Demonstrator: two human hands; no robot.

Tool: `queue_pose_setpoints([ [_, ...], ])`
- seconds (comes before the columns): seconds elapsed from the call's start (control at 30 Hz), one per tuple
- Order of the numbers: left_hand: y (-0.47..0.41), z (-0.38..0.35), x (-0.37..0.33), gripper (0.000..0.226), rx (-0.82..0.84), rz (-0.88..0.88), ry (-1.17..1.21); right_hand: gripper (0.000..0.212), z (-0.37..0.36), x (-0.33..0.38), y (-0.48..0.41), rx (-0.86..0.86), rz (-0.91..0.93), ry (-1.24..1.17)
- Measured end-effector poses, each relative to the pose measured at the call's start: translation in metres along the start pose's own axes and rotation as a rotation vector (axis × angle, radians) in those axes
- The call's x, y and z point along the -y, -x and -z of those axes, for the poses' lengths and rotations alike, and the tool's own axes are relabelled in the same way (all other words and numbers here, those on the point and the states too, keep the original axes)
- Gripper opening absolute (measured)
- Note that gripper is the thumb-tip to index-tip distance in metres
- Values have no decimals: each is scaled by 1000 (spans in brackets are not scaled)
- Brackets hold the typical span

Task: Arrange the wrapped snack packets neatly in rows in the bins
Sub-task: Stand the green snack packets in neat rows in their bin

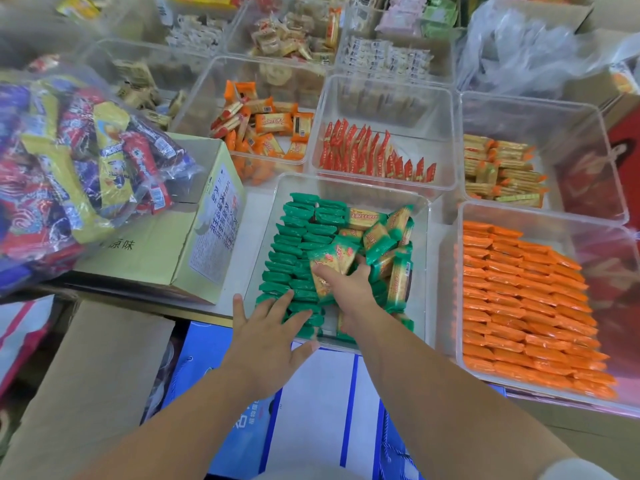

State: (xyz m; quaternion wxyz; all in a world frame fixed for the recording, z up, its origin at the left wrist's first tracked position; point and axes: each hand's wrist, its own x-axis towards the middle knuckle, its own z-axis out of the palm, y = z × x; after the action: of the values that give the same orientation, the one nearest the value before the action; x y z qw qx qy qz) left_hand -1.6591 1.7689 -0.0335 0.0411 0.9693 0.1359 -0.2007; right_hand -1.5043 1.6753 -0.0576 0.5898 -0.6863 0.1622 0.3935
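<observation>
A clear plastic bin point(424, 237) in front of me holds green wrapped snack packets. Two tidy rows of them point(294, 251) stand on edge along its left side, and a loose pile point(384, 237) lies on the right. My left hand point(268, 332) rests flat with spread fingers on the near end of the rows, holding nothing. My right hand point(349, 289) reaches into the middle of the bin and grips a green and yellow packet point(329, 268), thumb on its face.
To the right, a bin of orange packets point(526, 306) is packed in neat rows. Behind are bins with red packets point(367, 154), loose orange packets point(266, 129) and yellow biscuit packs point(502, 171). At left, a cardboard box point(194, 237) carries a clear bag of mixed snacks point(79, 168).
</observation>
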Motion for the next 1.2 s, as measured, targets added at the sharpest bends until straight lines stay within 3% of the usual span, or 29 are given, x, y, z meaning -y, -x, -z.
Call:
queue_pose_setpoints([
  [0.27, 1, 1, 0, 84, -4, -8, -4, 122, -6, 4, 1, 92, -11, -113],
  [0.47, 1, 2, 0, 83, -6, -15, -16, 68, 5, -10, 27, 113, 90, -94],
  [0.7, 0, -1, 1, 84, -13, -16, -4, 59, 12, 22, 66, 153, 266, 21],
  [0.77, -1, -3, 1, 82, -14, -9, 3, 66, 2, 43, 64, 137, 405, 155],
  [0.9, -1, -5, 1, 79, -16, -13, 9, 81, -21, 78, 22, -23, 635, 839],
  [1.1, 0, -5, 2, 79, -21, -14, 20, 97, -49, 76, -16, -20, 574, 1502],
  [1.2, 0, -5, 2, 80, -25, -10, 11, 111, -37, 87, -10, 4, 598, 1659],
])
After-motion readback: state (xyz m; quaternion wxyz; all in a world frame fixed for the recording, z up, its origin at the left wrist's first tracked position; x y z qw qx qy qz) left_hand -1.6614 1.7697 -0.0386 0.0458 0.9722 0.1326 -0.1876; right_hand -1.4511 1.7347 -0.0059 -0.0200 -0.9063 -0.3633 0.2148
